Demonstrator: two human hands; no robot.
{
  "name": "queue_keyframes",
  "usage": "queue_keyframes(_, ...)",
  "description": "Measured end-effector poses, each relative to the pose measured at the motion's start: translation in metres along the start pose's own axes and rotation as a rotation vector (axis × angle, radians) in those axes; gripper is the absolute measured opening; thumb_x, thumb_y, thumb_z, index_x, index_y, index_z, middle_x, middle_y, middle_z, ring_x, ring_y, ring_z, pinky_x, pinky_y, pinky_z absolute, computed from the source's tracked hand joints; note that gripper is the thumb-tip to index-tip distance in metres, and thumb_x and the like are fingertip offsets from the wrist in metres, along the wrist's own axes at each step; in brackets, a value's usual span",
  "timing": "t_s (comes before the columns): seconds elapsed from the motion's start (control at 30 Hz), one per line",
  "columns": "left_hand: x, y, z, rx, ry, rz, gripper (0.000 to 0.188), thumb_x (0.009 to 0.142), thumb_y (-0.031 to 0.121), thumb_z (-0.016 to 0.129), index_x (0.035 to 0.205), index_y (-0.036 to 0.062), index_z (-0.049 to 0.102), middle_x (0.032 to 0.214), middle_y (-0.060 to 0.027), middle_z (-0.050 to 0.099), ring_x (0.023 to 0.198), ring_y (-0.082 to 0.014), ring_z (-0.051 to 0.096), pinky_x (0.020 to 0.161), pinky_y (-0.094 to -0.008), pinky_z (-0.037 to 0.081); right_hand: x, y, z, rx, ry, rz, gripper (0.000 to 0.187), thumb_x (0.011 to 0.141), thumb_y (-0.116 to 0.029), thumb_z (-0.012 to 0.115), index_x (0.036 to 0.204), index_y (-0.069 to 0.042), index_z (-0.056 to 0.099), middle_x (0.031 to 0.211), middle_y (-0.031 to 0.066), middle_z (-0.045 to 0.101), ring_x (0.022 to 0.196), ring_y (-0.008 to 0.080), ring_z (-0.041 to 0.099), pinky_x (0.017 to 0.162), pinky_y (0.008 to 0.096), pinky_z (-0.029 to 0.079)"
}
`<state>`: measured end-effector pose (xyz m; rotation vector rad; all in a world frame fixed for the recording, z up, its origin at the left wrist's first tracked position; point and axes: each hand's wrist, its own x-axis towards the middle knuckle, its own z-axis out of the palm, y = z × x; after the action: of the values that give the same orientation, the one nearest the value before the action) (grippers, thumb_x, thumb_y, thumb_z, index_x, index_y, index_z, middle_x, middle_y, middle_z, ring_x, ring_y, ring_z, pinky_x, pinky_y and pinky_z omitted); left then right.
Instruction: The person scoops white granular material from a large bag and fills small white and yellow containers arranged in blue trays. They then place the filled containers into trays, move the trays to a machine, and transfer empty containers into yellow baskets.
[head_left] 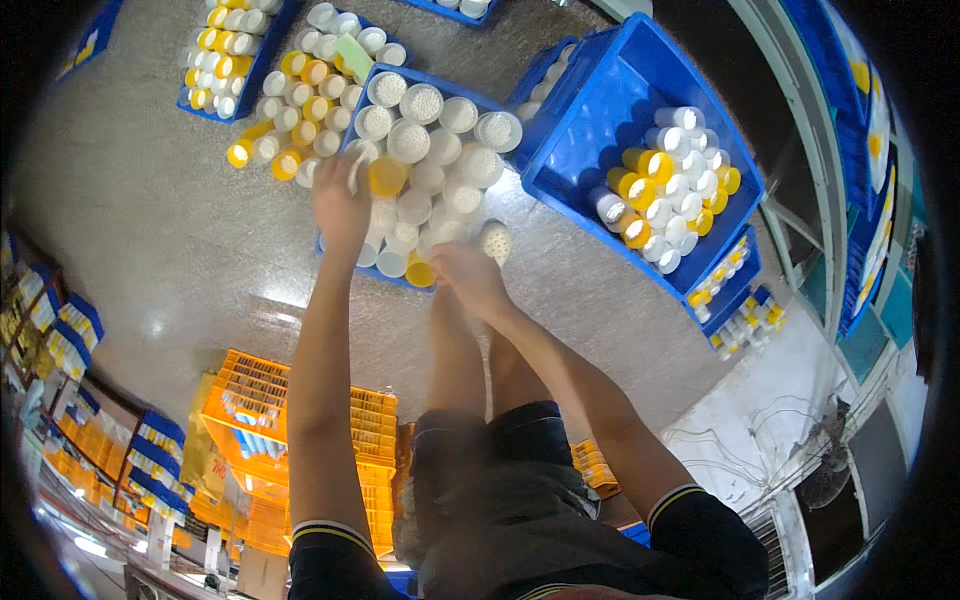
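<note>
- Dark shirt point(690, 545), striped cuffs, nearest the camera; shorts point(490, 450) and bare legs beyond it.
- Left arm point(325, 370): rises almost straight from the lower edge, forearm near vertical.
- Left hand point(343, 195): at the near-left side of the cups point(408, 140), back of hand up, fingers bent forward beside a white one. Firm pinch or mere touch: cannot tell.
- Right arm point(580, 375): enters from lower right, slants up and left; elbow out wide.
- Right hand point(468, 275): fingers curled inward at the near-right edge of the cups, by a yellow one; blurred, grip cannot be told.
- Cups: white and yellow, massed in a blue crate point(450, 88) on the floor point(200, 210), between and ahead of the hands.
- Shoe point(495, 242), perforated: just beyond the right hand.
- Large crate point(560, 150): to the right, holds more cups.
</note>
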<state>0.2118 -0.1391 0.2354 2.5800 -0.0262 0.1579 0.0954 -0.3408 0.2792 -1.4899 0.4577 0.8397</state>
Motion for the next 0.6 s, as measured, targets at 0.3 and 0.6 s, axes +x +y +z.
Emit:
queue_keyframes(0.3,-0.082,-0.206,-0.070,0.251,-0.139,-0.628,0.026,0.090,0.025,0.062,0.100,0.0023,0.071,0.093,-0.0185,0.070,0.086,-0.0350,0.067,0.075,-0.0427,0.053,0.043,-0.040,0.131,-0.077,0.038,-0.279,0.017,0.087,-0.008,0.063,0.103,-0.002,0.066,0.094,0.0167,0.069,0.086,0.0329,0.067,0.074,0.0385,0.053)
queue_keyframes(0.6,0.051,-0.365,0.007,0.379,-0.352,-0.371,0.040,0.088,0.037,0.066,0.111,0.0043,0.066,0.110,-0.0150,0.066,0.104,-0.0357,0.060,0.088,-0.0460,0.049,0.260,-0.004,0.279,-0.813,0.382,-0.261,0.034,0.078,-0.012,0.065,0.112,-0.011,0.064,0.087,0.0138,0.063,0.089,0.0318,0.063,0.079,0.0422,0.053)
